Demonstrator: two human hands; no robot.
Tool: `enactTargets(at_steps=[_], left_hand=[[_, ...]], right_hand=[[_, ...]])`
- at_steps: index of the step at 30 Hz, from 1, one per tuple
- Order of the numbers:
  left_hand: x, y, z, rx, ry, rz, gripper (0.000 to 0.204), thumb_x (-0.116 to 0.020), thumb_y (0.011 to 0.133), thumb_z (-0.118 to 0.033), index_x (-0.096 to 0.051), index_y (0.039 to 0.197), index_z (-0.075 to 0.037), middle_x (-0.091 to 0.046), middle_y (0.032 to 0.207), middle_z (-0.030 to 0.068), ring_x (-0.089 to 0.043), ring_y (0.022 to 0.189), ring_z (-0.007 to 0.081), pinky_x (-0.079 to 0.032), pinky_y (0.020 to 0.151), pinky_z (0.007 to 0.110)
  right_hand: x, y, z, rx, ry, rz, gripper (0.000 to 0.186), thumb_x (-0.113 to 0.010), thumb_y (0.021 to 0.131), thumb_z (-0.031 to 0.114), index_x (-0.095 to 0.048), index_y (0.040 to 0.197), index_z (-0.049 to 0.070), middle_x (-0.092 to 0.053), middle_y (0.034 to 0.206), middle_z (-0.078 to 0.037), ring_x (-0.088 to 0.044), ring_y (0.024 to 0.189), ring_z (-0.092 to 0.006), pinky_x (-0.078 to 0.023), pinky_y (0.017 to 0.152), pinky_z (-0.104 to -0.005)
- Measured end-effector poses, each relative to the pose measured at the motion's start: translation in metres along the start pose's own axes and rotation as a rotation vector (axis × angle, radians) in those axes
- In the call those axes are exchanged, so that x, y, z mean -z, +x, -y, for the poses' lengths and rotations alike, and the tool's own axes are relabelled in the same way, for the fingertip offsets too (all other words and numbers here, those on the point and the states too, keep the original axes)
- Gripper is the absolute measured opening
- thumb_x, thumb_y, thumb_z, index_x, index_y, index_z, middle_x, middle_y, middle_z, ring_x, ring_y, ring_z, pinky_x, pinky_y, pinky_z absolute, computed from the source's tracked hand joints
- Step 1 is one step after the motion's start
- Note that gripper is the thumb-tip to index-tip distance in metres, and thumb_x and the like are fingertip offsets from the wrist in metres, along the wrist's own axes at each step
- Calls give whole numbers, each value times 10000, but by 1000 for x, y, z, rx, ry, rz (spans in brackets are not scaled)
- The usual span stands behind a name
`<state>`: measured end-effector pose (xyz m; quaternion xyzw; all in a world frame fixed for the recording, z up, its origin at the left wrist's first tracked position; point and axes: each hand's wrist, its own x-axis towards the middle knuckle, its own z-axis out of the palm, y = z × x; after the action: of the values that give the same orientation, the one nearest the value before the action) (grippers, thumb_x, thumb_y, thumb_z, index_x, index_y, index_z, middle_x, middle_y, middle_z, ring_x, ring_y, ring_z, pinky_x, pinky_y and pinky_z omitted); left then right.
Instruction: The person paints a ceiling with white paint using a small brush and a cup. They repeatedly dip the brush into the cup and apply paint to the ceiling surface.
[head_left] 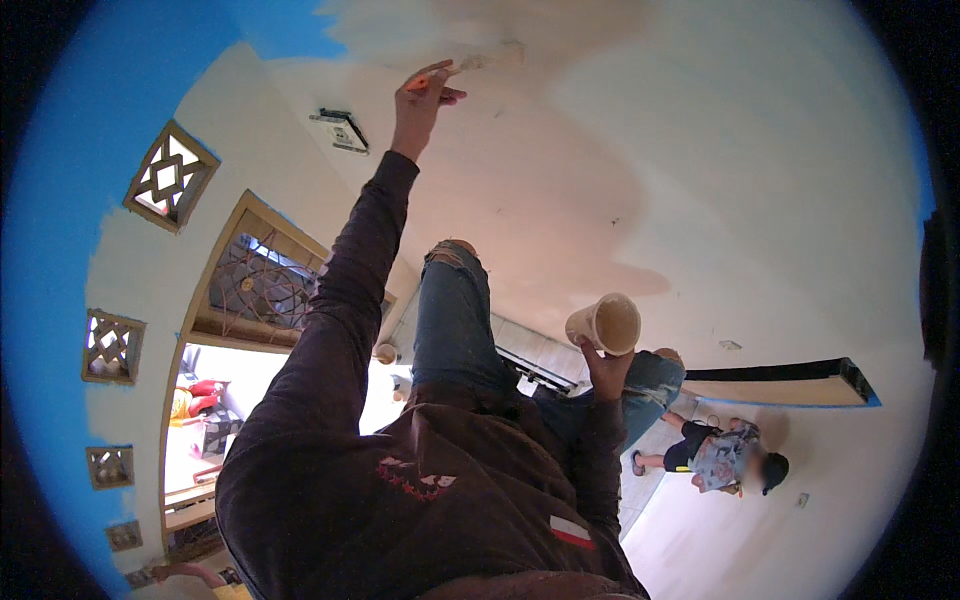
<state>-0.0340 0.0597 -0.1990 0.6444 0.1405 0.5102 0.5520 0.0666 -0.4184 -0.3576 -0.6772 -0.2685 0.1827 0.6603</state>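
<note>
My left hand (424,100) is raised at the end of an outstretched arm, its fingers closed around the orange handle of a paintbrush (468,64). The bristles are against the pale wall (560,190), where a darker beige patch spreads beside lighter areas. Lower down, in front of my right knee, my right hand (605,370) grips a whitish plastic cup (603,325) from below. The cup tilts so that its mouth shows, with a beige coating inside; how full it is I cannot tell.
A switch box (343,131) is on the wall near my left wrist. Patterned vent blocks (172,176) and a wood-framed grille window (262,285) line the left wall, above a bright opening. A dark-edged ledge (780,385) juts out at right; another person (730,455) stands below it.
</note>
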Motion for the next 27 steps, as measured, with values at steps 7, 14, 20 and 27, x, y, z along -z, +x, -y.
enactTargets(at_steps=[7, 14, 20, 27], left_hand=[[50, 11, -8, -35, 108, -139, 329, -613, 1008, -255, -663, 1233, -21, -727, 1025, 100, -740, 785, 193, -562, 679, 269], [100, 24, -24, -74, 252, -306, 316, -618, 997, -195, -639, 1257, -17, -718, 1139, 98, -737, 747, 192, -558, 664, 262], [155, 37, -24, -133, 301, -461, 310, -608, 1001, -185, -644, 1246, 0, -717, 1019, 101, -724, 722, 167, -542, 619, 257], [204, 5, 8, -185, 419, -721, 261, -597, 1012, -219, -690, 1091, 12, -689, 888, 48, -622, 688, 106, -503, 620, 255]], right_hand=[[-2, 0, 12, -27, 36, 7, 677, -909, 695, 184, -572, 1248, -13, -676, 1185, -151, -656, 1115, -255, -521, 971, -398], [-3, -1, 23, -29, -32, 19, 703, -905, 704, 181, -544, 1272, -22, -660, 1211, -158, -642, 1141, -270, -514, 986, -404], [-1, 1, 13, 30, -53, 19, 744, -902, 698, 167, -511, 1304, -16, -645, 1237, -164, -632, 1162, -279, -504, 1006, -419], [-7, 5, 7, 14, 34, 58, 757, -881, 719, 86, -473, 1350, -4, -599, 1291, -150, -597, 1199, -264, -496, 1010, -422]])
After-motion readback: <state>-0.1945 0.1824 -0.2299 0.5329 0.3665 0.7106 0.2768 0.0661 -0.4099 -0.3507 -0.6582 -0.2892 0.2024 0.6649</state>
